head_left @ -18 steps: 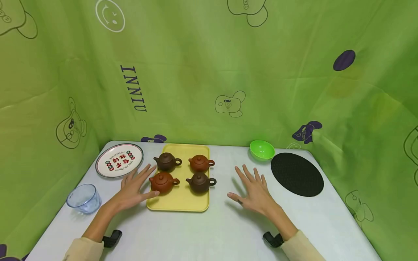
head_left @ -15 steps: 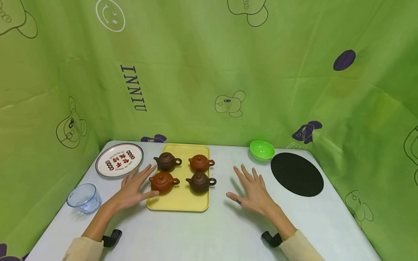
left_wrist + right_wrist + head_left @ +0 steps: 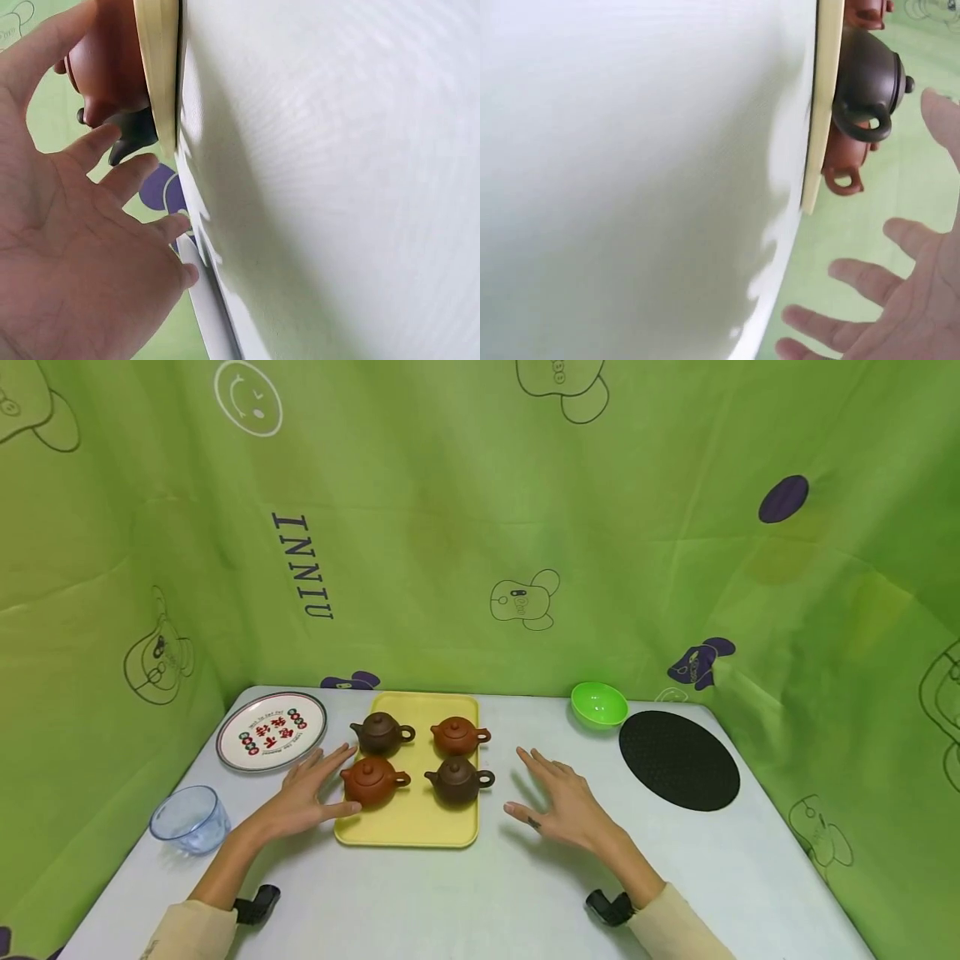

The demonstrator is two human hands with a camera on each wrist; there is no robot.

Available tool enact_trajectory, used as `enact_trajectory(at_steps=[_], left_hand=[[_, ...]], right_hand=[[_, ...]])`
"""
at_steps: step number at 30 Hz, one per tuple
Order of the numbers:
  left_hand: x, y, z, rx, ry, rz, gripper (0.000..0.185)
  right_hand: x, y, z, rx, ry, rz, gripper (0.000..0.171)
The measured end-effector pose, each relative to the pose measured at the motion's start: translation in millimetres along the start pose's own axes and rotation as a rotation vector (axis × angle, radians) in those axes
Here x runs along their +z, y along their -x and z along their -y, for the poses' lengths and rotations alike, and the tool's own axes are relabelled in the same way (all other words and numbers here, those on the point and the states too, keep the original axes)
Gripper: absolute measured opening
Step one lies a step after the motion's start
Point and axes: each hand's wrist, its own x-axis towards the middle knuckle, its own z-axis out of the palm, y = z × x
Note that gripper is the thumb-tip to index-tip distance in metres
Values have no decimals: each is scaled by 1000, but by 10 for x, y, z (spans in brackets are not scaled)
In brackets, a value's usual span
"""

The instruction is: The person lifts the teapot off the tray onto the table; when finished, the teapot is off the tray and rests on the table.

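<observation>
A yellow tray lies mid-table with two red-brown and two dark brown teapots. My left hand lies flat and open at the tray's left edge, its thumb by the near red-brown teapot. That same teapot and the tray edge show in the left wrist view past my fingers. My right hand hovers open, fingers spread, just right of the tray, nearest the near dark brown teapot. In the right wrist view this dark teapot sits on the tray.
A printed round plate sits at the back left, a clear glass bowl at the front left. A green bowl and a black round mat lie at the back right. Green patterned cloth walls in the table.
My right hand has slid left, closer to the tray's right edge. The left hand has hardly moved.
</observation>
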Motion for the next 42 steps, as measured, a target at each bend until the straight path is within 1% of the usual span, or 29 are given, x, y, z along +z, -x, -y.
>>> enact_trajectory(at_steps=[5, 9, 13, 18, 23, 29, 34, 37, 42], left_hand=[[4, -13, 37, -4, 3, 11, 97], [-3, -13, 32, -8, 21, 25, 97], [2, -16, 27, -18, 0, 27, 99], [22, -24, 44, -31, -15, 27, 99], [31, -13, 63, -40, -8, 26, 98], [41, 2, 73, -54, 1, 39, 99], [55, -9, 94, -55, 4, 44, 98], [69, -15, 104, -53, 7, 47, 96], [72, -19, 102, -44, 12, 43, 95]], right_hand=[[9, -48, 73, -10, -57, 20, 87], [27, -96, 127, -9, -105, 35, 84], [57, -137, 178, -17, -146, 50, 81], [105, -187, 230, -59, -187, 35, 76], [151, -238, 270, -94, -234, 25, 63], [208, -275, 304, -119, -249, 9, 53], [231, -287, 323, -106, -286, 17, 47], [244, -297, 319, -90, -289, 20, 44], [265, -324, 297, -58, -297, -1, 35]])
